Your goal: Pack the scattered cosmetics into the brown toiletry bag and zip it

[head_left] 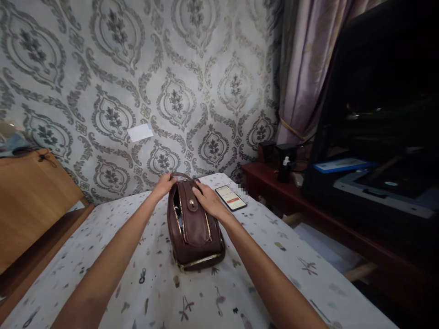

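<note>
A dark brown leather handbag (195, 224) with gold zips rests on the patterned white sheet (147, 292). Its left front zip gapes, and dark contents show dimly inside; a flap with a gold clasp runs down the middle. My left hand (165, 185) grips the far left top corner, beside the strap (181, 174). On the far right side, my right hand (208, 199) holds the bag's edge, its thumb toward the flap and its other fingers partly hidden. A phone (231, 198) with a lit screen lies just right of that hand.
A wooden board (37, 201) stands at the left. On the right, a dark red cabinet (270, 183) carries a small pump bottle (285, 169) and a large black screen (380, 100). Patterned wallpaper rises behind the bed, with a white card (140, 132) on it.
</note>
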`<state>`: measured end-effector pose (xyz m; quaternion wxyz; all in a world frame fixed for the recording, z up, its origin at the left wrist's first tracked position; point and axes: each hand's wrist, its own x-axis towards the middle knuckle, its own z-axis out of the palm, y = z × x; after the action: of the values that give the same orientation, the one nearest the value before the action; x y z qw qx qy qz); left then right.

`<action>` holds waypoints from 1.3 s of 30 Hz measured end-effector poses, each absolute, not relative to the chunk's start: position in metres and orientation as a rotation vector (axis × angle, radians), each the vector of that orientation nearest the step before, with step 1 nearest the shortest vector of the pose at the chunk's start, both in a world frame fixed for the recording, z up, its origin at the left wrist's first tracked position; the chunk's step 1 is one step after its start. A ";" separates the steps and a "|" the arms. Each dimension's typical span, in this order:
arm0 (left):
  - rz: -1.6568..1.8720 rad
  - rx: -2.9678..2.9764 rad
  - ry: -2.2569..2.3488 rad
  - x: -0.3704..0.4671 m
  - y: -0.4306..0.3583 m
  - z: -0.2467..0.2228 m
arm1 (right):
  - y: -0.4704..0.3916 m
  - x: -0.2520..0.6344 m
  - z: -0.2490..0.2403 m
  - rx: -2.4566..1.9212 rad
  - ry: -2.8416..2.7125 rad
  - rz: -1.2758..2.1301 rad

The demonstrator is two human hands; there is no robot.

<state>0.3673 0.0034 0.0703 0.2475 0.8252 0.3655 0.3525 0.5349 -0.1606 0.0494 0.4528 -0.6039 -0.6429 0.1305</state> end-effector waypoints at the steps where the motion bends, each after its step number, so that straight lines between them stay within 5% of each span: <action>1: 0.964 2.243 0.986 0.366 0.002 0.070 | -0.161 0.535 0.050 -1.495 -1.589 0.326; 21: 1.189 2.082 0.970 0.359 -0.015 0.048 | -0.225 0.494 0.061 -1.619 -1.787 -0.052; 39: 1.242 2.050 1.026 0.364 -0.021 0.041 | -0.229 0.515 0.040 -1.288 -1.669 0.126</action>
<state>0.3639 -0.0209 0.0414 0.2640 0.7583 0.3795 0.4596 0.5151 -0.2287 0.0401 0.4922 -0.5308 -0.6880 0.0520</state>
